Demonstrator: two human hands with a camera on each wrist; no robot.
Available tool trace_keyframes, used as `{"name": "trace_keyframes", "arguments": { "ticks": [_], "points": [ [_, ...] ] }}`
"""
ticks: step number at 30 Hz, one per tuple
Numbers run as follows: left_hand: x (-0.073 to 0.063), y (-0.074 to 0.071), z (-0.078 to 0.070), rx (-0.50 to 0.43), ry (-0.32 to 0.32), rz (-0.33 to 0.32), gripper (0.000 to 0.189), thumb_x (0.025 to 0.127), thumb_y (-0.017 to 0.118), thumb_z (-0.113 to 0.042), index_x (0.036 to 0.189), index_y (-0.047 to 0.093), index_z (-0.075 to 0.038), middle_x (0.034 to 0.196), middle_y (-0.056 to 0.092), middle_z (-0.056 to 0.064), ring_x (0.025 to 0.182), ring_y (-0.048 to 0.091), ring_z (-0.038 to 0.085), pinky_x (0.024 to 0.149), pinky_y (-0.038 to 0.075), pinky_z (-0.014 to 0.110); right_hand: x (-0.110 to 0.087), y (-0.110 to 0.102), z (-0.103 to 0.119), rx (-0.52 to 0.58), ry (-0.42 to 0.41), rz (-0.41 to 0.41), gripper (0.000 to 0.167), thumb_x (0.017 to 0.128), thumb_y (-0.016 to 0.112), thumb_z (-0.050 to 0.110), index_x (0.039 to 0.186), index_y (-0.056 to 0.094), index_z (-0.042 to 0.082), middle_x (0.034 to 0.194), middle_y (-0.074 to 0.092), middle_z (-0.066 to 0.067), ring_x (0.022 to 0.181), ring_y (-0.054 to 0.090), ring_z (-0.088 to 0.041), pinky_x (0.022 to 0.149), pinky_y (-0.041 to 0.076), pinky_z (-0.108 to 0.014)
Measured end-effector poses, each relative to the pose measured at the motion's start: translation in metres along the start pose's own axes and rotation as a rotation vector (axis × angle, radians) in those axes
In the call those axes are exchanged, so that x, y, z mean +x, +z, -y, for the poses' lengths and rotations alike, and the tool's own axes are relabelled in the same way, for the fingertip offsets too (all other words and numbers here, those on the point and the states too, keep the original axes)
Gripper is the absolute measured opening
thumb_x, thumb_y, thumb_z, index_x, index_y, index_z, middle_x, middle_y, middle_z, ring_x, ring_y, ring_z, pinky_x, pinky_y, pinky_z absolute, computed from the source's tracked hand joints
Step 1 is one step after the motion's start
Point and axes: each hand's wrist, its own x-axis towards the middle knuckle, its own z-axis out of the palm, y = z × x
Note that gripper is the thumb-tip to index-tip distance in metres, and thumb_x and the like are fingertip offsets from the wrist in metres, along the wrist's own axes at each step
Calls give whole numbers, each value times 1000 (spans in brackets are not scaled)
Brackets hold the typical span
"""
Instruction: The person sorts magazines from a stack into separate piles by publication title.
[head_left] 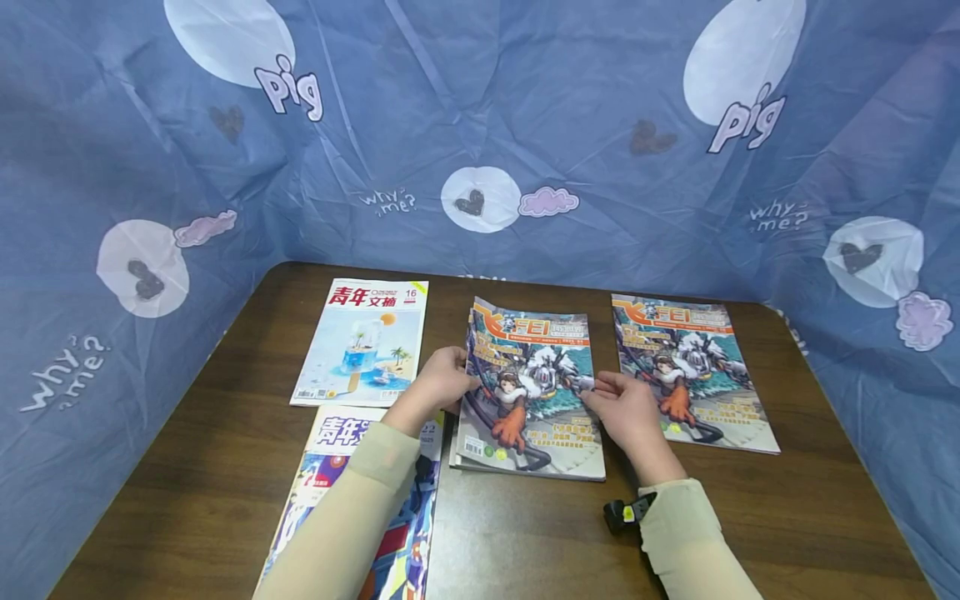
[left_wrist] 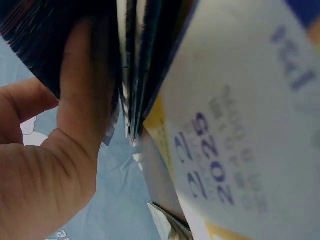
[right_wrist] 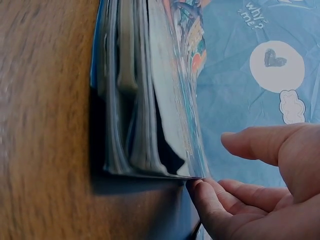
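A stack of magazines [head_left: 536, 392] lies in the middle of the table, its top cover showing a figure with an orange glove. At its left edge my left hand [head_left: 447, 377] grips a magazine; in the left wrist view the thumb [left_wrist: 82, 90] lies across a dark magazine, with a finger behind it. My right hand [head_left: 626, 408] is at the right edge. Seen from the right wrist, its fingertips [right_wrist: 200, 192] touch the edge of the stack [right_wrist: 145, 100], while the thumb stands apart from it. Loose, uneven page edges show there.
A matching magazine [head_left: 693, 375] lies to the right. At the left are a magazine with an ice-lolly cover [head_left: 363, 342] and, nearer, another magazine [head_left: 300, 508] partly under my left forearm. Blue printed cloth [head_left: 600, 225] surrounds the wooden table [head_left: 517, 533].
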Motion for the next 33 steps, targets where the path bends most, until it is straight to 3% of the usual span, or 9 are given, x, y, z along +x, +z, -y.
{"name": "trace_keyframes", "arguments": {
  "ticks": [5,11,24,29,33],
  "points": [
    [2,-1,4,-38,-15,-8,40,89,66,9,128,56,9,99,66,19,79,69,30,60,60,40,0,0,-1,5,1,4,53,94,72,15,137,55,-9,128,62,-26,117,63,-37,96,52,-46],
    [4,-4,7,-165,-40,5,42,91,61,10,133,56,5,108,66,18,84,68,27,67,60,39,1,-2,-4,16,-2,19,53,94,72,16,138,55,-9,129,62,-26,117,62,-37,95,52,-45],
    [-3,1,4,-418,-35,73,53,95,60,9,145,47,2,100,71,19,70,68,20,60,58,32,0,-25,-4,112,42,98,63,96,72,23,146,47,-7,141,54,-27,130,51,-39,103,46,-50],
    [-6,7,-1,-465,-4,86,56,95,58,10,148,42,3,94,71,16,69,69,19,60,58,32,0,-39,-8,216,58,181,68,97,72,24,150,43,-5,148,45,-30,137,44,-39,108,40,-49],
    [-9,13,-5,-474,-1,95,57,96,58,10,149,41,2,90,71,14,69,69,19,60,58,32,-2,-47,-10,229,92,206,71,97,72,25,152,40,-4,150,42,-30,135,46,-38,105,44,-48]
  ]
}}
